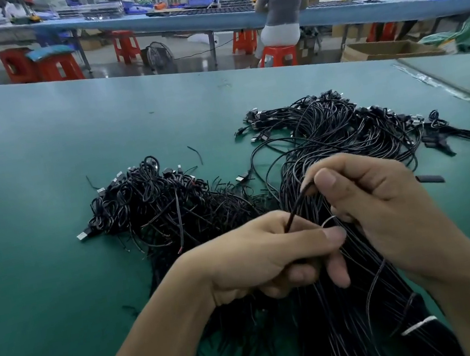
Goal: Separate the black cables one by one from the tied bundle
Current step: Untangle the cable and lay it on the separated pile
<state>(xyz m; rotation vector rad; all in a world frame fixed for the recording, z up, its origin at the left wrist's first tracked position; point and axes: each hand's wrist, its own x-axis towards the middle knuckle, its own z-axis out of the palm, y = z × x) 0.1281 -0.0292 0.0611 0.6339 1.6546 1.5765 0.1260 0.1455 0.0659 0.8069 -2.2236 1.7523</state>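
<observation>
Green table: left hand fingers curled round tied bundle; right hand fingers pinch black cable just above.

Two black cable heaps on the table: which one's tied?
The right heap: a white tie bands it near the frame's bottom edge. The left heap lies loose, no tie visible.

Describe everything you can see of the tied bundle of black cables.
The tied bundle is a thick sheaf of thin black cables lying on the green table. A white tie cinches it near the camera; beyond the hands it fans into loops ending in plugs. The left hand grips strands and the right hand pinches one.
</observation>
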